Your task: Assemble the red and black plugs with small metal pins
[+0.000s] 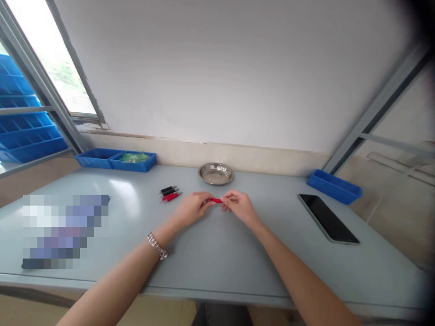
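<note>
Between my two hands, above the middle of the table, is a slim red pen-like piece. My left hand pinches its left end, and the fingers of my right hand are closed on its right end. Fingertips cover both ends, so its exact kind is hard to make out. Left of my left hand lie several similar short pieces: black ones and red ones, each with a greyish tip. Beyond my hands stands a round, shallow metal dish.
At the back left are two blue bins, one with green plastic bags. A blue bin and a dark-screened phone or tablet are on the right. A pixelated object lies left. Metal posts flank the table.
</note>
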Demonstrator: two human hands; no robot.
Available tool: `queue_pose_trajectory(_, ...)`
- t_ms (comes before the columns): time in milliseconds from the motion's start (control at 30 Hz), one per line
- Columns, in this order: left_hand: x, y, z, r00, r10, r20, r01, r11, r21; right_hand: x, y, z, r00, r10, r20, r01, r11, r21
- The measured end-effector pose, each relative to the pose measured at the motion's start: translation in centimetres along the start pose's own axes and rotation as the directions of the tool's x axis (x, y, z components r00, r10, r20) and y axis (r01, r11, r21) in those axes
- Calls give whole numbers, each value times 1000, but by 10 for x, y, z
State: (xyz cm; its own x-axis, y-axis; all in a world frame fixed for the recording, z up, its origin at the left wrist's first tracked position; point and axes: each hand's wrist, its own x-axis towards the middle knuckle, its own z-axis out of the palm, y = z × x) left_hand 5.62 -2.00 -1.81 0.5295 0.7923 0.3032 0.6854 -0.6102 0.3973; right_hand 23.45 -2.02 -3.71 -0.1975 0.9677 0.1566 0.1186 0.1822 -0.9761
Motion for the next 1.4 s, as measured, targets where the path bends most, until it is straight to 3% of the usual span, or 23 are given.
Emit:
queue_pose_trajectory(67,1,-9,-5,996,-56,-70,63,994,93,1,0,-1,999,-11,-37,10,1000,-28)
queue_pose_trajectory(133,1,-24,-13,970,-161,-182,200,954,223,2,0,-3,998,-25,-64,21,997,-70)
queue_pose_trajectory(233,-2,-54,-27,864,-373,-337,481,810,337,2,0,-4,997,-55,-59,47,990,-132)
queue_pose_trajectory(367,-11,-84,-42,686,-549,-477,717,622,314,2,0,-4,997,-67,-40,58,979,-196)
queue_pose_trajectory(433,-16,-91,-45,636,-598,-489,765,572,295,1,1,-4,996,-80,-27,73,975,-212)
queue_pose_trajectory(533,-19,-95,-45,597,-646,-476,799,531,283,2,2,-4,994,-102,-25,93,970,-224)
queue_pose_trajectory(700,-21,-105,-41,562,-723,-402,825,526,209,3,2,-4,994,-104,-36,93,968,-234)
queue_pose_trajectory(900,-23,-114,-40,583,-740,-334,811,555,185,2,1,-5,994,-108,-34,96,963,-251)
queue_pose_trajectory(1300,-19,-106,-49,591,-768,-247,805,538,250,4,5,-6,991,-126,-34,114,960,-254)
queue_pose_trajectory(1400,-17,-104,-48,615,-755,-229,785,557,272,5,6,-6,991,-128,-28,116,959,-260)
